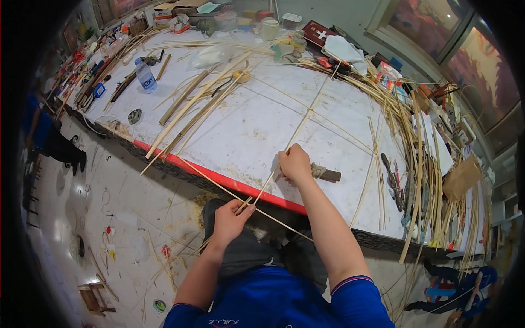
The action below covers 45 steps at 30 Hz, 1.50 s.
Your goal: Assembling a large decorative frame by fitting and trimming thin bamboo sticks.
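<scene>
A light frame of thin bamboo strips (298,131) reaches across the white table and past its front edge. My left hand (228,223) is closed in a pinch near the table edge, where a cross strip (210,179) meets the long one. My right hand (295,165) is closed around the long strip farther up, over the table top. Against its right side is a short dark wooden piece with a cord-like wrapping (330,175); whether the hand touches it is hidden. Another strip (342,128) crosses the long one farther away.
Loose bamboo strips (191,104) lie left of the frame, and a dense bundle (418,175) curves along the right. Pliers-like tools (392,183) lie nearby. Farther back are a water bottle (145,76) and a red box (318,34). Another person (52,134) stands at left.
</scene>
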Available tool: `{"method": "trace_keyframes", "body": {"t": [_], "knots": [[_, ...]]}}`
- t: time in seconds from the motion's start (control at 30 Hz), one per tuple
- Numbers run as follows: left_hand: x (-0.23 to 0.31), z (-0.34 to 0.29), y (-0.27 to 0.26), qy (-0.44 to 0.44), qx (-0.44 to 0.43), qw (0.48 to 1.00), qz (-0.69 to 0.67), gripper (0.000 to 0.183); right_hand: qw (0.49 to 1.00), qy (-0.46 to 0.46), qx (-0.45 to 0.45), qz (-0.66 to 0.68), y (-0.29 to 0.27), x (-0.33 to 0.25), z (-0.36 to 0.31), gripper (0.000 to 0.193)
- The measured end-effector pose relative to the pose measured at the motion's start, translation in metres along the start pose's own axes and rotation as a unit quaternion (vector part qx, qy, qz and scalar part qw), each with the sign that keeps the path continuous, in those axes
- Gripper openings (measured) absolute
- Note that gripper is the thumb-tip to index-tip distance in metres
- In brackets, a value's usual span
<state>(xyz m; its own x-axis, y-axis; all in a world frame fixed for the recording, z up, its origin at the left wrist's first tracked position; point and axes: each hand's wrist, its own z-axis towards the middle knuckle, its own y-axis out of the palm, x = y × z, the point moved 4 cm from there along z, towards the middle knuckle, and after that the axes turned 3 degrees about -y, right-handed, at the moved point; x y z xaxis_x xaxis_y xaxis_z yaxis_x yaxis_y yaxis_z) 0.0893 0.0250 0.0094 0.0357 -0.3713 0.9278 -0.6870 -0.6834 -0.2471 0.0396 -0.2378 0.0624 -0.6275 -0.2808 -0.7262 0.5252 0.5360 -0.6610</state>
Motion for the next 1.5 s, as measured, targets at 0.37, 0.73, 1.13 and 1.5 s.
{"method": "trace_keyframes", "body": {"t": [0.37, 0.73, 1.13, 1.5], "knots": [[0.002, -0.040, -0.019, 0.036, 0.001, 0.998, 0.050, 0.027, 0.935, 0.006, -0.023, 0.355, -0.014, -0.025, -0.060, 0.020], [0.018, -0.107, -0.039, 0.052, -0.041, 0.977, 0.203, 0.029, 0.952, -0.017, -0.057, 0.300, 0.009, 0.006, -0.108, 0.018], [0.022, -0.123, -0.075, 0.102, -0.003, 0.968, 0.230, 0.026, 0.956, 0.008, -0.109, 0.272, 0.041, 0.031, -0.134, 0.022], [0.045, -0.112, -0.039, 0.177, -0.003, 0.969, 0.173, 0.019, 0.980, -0.012, -0.079, 0.184, 0.047, 0.035, -0.154, 0.023]]}}
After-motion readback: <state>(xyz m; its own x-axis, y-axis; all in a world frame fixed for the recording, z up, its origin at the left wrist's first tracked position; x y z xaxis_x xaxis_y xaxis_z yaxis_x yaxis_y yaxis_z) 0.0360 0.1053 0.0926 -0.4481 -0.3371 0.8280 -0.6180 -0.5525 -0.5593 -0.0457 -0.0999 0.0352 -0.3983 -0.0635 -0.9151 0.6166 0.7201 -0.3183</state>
